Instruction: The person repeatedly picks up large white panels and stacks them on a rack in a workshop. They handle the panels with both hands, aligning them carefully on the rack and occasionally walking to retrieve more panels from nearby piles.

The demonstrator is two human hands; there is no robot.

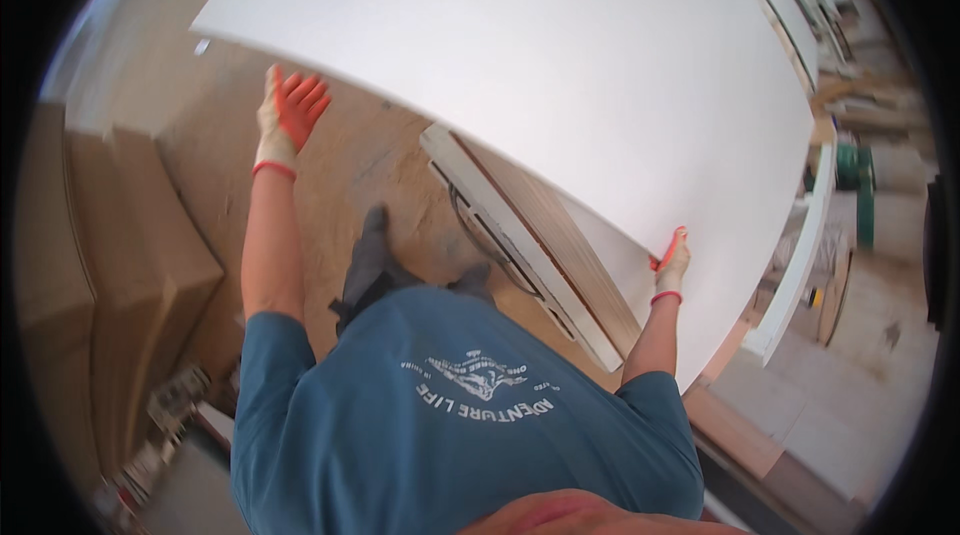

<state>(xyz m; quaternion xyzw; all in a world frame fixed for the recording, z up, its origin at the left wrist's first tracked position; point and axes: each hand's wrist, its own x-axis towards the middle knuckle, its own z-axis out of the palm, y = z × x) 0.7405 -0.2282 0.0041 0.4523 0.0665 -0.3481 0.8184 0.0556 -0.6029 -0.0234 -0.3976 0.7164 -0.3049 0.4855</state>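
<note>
1. Step in hand, as I judge it: carrying or swinging a big white panel (560,65). The person stands under its near edge with both arms up, one grip at each end of that edge.

2. The left hand (288,115), in a white glove with an orange palm, is flat and spread wide under the panel's near-left edge. It presses up rather than closing round anything.

3. The right hand (672,260), gloved the same, is curled round the panel's lower right edge, fingers hooked over it; a holding grip.

4. Pose: left arm stretched long and nearly straight, wrist bent back. Right arm shorter, elbow tucked, wrist close to the edge.

5. The panel spreads up and away from both grips, tilted, its right end lower. Below the right grip lie a stack of boards (530,235) and a white frame (800,255); beneath the left grip is dusty floor (330,175).

6. The next move, I judge, calls for a firmer hold on the left, since an open palm could let the edge slide.
</note>
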